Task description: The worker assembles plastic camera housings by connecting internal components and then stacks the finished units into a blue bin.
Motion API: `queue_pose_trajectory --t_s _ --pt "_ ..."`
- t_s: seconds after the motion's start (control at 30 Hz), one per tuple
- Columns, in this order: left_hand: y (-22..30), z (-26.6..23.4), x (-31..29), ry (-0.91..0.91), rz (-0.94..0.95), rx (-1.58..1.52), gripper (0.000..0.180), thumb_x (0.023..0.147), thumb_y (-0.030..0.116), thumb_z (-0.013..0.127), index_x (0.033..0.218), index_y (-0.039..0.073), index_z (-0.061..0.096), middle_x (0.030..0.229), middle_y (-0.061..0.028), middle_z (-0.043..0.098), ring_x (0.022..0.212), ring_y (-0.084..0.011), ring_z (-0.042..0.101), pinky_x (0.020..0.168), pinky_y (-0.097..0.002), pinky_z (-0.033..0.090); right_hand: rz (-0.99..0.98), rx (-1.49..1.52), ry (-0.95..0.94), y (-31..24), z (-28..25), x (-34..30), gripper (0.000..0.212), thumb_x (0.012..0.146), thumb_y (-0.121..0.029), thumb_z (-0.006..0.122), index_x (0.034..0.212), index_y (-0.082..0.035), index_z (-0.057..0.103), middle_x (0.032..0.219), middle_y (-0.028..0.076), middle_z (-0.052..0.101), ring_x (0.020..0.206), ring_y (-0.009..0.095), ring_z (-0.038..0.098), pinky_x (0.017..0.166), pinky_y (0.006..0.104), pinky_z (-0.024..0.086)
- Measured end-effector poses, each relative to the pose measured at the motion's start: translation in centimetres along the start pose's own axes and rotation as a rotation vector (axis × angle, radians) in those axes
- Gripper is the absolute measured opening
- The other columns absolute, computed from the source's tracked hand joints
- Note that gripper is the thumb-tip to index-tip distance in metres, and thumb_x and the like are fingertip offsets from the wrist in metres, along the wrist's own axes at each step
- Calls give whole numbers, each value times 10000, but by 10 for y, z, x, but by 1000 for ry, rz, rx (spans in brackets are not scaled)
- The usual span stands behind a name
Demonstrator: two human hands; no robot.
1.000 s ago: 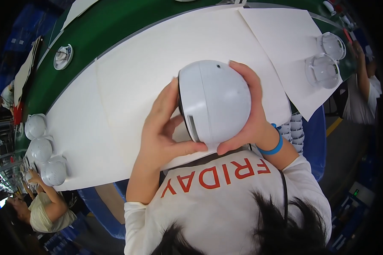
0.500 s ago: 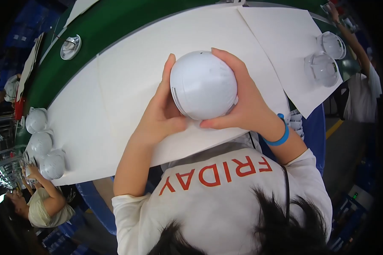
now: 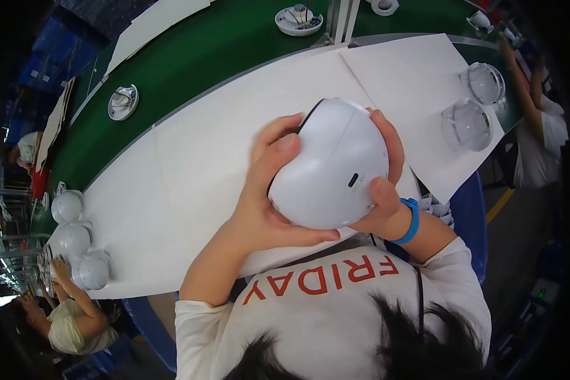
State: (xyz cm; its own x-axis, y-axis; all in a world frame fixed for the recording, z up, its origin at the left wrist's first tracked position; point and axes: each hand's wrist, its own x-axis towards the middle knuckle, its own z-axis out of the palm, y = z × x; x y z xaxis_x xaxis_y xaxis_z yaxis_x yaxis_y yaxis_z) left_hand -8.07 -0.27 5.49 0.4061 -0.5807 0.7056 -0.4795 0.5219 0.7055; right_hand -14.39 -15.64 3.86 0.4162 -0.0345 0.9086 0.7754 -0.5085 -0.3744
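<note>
Both my hands hold a white, rounded plastic housing (image 3: pixel 335 171) above the white-covered table (image 3: pixel 190 171). The housing is tilted, its side with a small dark port slot turned up toward me. A dark edge line runs along its left side. My left hand (image 3: pixel 258 212) wraps the left and lower side, with the thumb side stretched along the bottom. My right hand (image 3: pixel 385 201) grips the right side, its fingers curled over the far edge. A blue band circles my right wrist.
Several white domed units (image 3: pixel 74 239) stand at the table's left end. Two clear plastic covers (image 3: pixel 467 126) sit at the right. Beyond the table, a green conveyor (image 3: pixel 234 39) carries round white parts (image 3: pixel 123 103). A metal post (image 3: pixel 343 22) rises there. Other people work at both sides.
The housing has been turned and tilted, so the port slot now shows. Both hands have shifted their grip and come slightly nearer and to the right. The view has shifted too, showing more conveyor.
</note>
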Motion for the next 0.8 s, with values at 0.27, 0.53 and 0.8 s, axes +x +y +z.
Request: queue_pose_trajectory --t_s 0.27,0.53,0.8 --pt "-5 -7 -1 249 -196 215 1047 501 199 858 1320 66 220 1278 -145 322 1142 -266 427 921 -390 410 -44 -505 -191 -14 9 13 700 694 -191 702 1305 -212 361 1362 236 180 1182 431 311 957 489 318" --pt "-85 -180 80 515 -824 -8 638 747 366 632 1234 44 376 1155 -170 489 1029 -305 525 716 -475 519 303 -778 -34 -39 -83 21 641 741 -218 627 1303 -63 360 1341 184 355 1248 328 334 1036 409 229" --pt "-154 -275 140 395 -1055 -85 653 723 565 575 1216 155 455 1184 -109 497 1061 -267 509 828 -480 444 846 -1140 136 -36 -183 -40 674 724 -268 679 1299 -74 385 1272 157 430 1205 281 382 983 378 314"
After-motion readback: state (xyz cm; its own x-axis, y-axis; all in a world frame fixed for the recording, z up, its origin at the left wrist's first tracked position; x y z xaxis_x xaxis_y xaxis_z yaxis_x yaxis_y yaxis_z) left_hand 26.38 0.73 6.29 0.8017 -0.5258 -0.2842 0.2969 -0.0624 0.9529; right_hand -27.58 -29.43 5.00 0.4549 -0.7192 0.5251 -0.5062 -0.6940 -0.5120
